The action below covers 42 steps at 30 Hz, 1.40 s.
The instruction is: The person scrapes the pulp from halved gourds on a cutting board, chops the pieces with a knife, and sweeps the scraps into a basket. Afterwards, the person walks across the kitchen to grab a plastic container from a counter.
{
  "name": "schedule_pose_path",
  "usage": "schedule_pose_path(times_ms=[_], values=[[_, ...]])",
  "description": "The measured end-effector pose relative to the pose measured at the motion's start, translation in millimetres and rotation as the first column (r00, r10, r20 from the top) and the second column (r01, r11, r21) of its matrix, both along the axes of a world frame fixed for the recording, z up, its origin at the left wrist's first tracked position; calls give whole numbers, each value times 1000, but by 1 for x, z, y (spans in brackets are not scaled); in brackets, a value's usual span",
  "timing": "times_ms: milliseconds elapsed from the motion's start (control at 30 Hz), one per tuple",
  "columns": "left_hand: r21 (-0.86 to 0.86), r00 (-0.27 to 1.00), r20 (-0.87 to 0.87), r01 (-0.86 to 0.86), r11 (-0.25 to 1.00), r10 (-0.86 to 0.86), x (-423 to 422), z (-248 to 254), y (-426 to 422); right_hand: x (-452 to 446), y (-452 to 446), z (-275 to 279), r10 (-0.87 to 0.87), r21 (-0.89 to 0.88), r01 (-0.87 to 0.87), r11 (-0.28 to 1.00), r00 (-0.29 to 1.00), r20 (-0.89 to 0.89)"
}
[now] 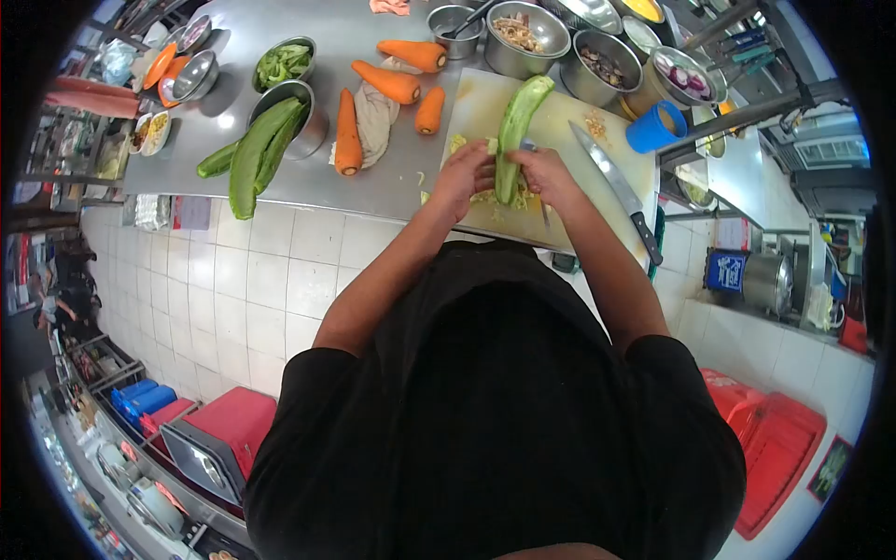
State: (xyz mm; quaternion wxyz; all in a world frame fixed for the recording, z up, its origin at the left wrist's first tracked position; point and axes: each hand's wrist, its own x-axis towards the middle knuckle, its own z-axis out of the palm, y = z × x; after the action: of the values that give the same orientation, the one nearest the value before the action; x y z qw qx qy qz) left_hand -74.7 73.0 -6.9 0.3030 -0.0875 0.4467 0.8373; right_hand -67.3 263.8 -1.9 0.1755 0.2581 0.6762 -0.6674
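Long pale-green vegetable (515,131) held over white rectangular cutting board (471,103), presumably so scraps (457,143) land there. Left hand (465,177): grip closed on it, apparently steadying. Right hand (549,179): against it; grip unclear. Black-handled steel knife (611,177) beside, likely leaving working room.

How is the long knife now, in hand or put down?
Put down. The long knife lies on the cutting board; left hand and right hand are both at the green vegetable.

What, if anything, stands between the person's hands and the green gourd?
Nothing visible blocks them: the left hand and right hand are both on the green gourd. The large knife lies aside, right of the right hand, on the cutting board.
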Motion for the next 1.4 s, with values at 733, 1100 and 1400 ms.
schedule_pose_path(times_ms=[733, 1100, 1400], values=[[126, 929, -91, -347, 929, 359, -25, -1, -41, -92, 40, 2, 681, 860, -288, 422, 727, -91], [139, 886, 161, -457, 879, 435, -10, -25, -37, -45, -68, 9, 772, 886, -367, 283, 635, 16], [95, 921, 126, -380, 920, 367, -18, -14, -31, -66, -54, 21, 664, 829, -451, 331, 736, 136]])
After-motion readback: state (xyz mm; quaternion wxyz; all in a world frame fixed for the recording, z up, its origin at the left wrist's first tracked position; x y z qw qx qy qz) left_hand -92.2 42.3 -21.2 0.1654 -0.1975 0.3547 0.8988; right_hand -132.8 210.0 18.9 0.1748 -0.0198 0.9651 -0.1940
